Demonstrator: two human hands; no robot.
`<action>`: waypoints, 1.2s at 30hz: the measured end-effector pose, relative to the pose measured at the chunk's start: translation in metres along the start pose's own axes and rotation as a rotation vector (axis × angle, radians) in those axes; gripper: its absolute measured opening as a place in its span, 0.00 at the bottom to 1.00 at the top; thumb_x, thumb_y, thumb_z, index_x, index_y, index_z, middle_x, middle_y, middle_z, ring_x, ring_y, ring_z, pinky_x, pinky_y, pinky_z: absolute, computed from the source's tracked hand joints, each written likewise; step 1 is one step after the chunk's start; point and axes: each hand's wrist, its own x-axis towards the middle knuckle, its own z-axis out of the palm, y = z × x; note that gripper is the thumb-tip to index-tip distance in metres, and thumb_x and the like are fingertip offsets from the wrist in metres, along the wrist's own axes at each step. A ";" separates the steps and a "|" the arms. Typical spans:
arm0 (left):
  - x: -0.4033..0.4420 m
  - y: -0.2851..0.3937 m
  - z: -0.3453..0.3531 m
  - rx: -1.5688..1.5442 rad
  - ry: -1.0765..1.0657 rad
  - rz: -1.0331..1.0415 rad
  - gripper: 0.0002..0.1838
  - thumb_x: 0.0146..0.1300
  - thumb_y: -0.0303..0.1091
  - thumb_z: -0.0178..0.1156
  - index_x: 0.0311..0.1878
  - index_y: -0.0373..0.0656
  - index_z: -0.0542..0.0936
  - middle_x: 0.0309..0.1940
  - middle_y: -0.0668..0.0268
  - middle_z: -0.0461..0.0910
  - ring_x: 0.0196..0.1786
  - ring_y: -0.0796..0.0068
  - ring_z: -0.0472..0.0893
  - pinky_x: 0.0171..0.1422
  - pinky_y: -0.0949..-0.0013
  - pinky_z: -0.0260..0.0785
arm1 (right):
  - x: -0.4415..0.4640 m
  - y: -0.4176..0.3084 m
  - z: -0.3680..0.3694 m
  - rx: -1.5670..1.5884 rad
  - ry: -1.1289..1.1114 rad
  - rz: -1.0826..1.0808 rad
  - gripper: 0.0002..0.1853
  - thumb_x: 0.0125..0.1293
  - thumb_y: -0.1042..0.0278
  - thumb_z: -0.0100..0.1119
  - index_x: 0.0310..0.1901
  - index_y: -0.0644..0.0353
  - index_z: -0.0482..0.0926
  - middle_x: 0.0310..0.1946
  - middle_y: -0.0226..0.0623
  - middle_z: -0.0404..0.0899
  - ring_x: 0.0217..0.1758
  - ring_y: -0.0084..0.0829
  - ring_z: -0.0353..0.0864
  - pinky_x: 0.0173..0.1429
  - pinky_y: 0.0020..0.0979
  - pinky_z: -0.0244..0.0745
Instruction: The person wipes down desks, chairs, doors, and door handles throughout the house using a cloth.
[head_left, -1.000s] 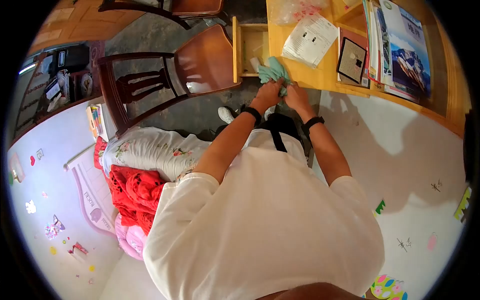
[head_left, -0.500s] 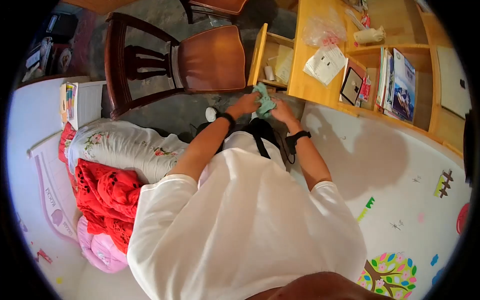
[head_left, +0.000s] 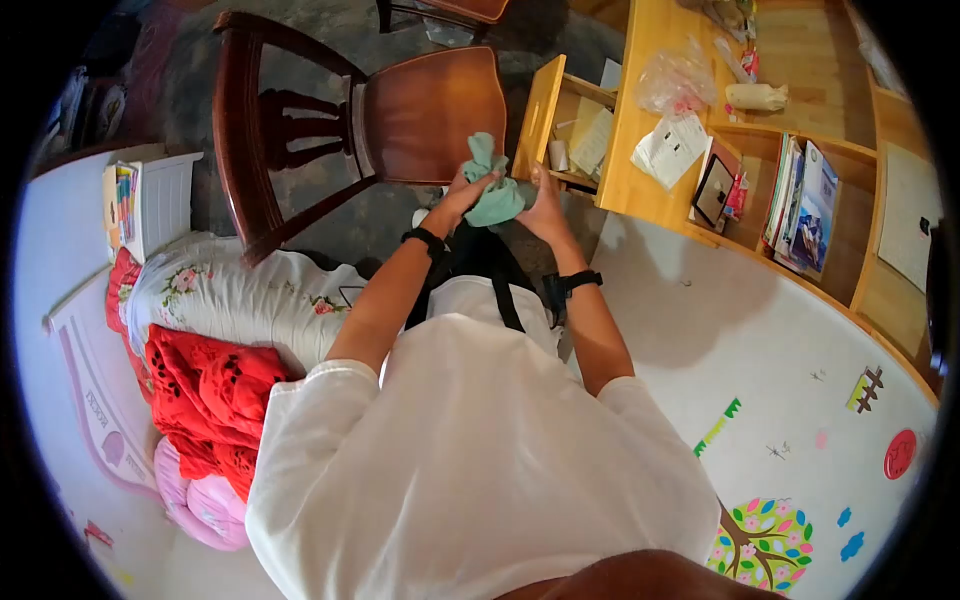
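Note:
A crumpled pale green cloth point(head_left: 494, 203) hangs in front of my body, one end sticking up over the chair seat. My left hand point(head_left: 462, 197) is closed on its left side. Just right of the cloth is my right hand point(head_left: 543, 212), fingers stretched up toward the open drawer point(head_left: 541, 115); its palm side is close to the cloth's edge, and I cannot tell if they touch. Inside the drawer are a white roll-shaped item point(head_left: 558, 155) and some papers point(head_left: 594, 140).
A brown wooden chair point(head_left: 430, 115) stands ahead on the left. On the wooden desk point(head_left: 625, 185) lie a plastic bag point(head_left: 676, 80) and a paper point(head_left: 670, 145), with books point(head_left: 805, 205) in its shelf. Left is a bed with a floral cover point(head_left: 235, 300) and red bedding point(head_left: 215, 390).
Both hands have come up and apart a little from low by the drawer. The cloth has shifted left with my left hand, while my right hand's fingers have come off it.

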 end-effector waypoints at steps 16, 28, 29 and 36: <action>0.156 0.060 0.017 0.390 -0.030 0.243 0.37 0.68 0.55 0.59 0.69 0.38 0.61 0.59 0.58 0.73 0.61 0.65 0.72 0.67 0.61 0.64 | 0.137 0.093 0.031 0.098 0.285 0.206 0.33 0.65 0.60 0.62 0.68 0.62 0.63 0.65 0.47 0.65 0.62 0.48 0.70 0.65 0.44 0.67; 0.178 0.032 0.056 0.750 0.015 -0.032 0.55 0.58 0.50 0.69 0.75 0.36 0.44 0.62 0.37 0.68 0.63 0.40 0.71 0.63 0.50 0.68 | 0.077 0.150 0.103 -0.161 0.064 0.443 0.30 0.69 0.60 0.57 0.70 0.58 0.62 0.69 0.45 0.63 0.70 0.46 0.63 0.72 0.45 0.56; 0.186 0.032 0.057 0.744 0.008 -0.029 0.55 0.58 0.50 0.69 0.75 0.36 0.44 0.62 0.37 0.68 0.63 0.40 0.71 0.63 0.50 0.68 | 0.078 0.146 0.097 -0.169 0.067 0.446 0.30 0.69 0.60 0.57 0.70 0.58 0.62 0.69 0.45 0.63 0.70 0.46 0.63 0.72 0.45 0.56; 0.268 0.074 0.056 1.040 0.142 0.319 0.47 0.56 0.40 0.70 0.73 0.44 0.51 0.58 0.31 0.66 0.56 0.34 0.74 0.53 0.45 0.74 | 0.090 0.074 0.039 -0.392 0.167 0.531 0.27 0.63 0.65 0.56 0.64 0.63 0.68 0.66 0.51 0.66 0.66 0.53 0.65 0.69 0.48 0.61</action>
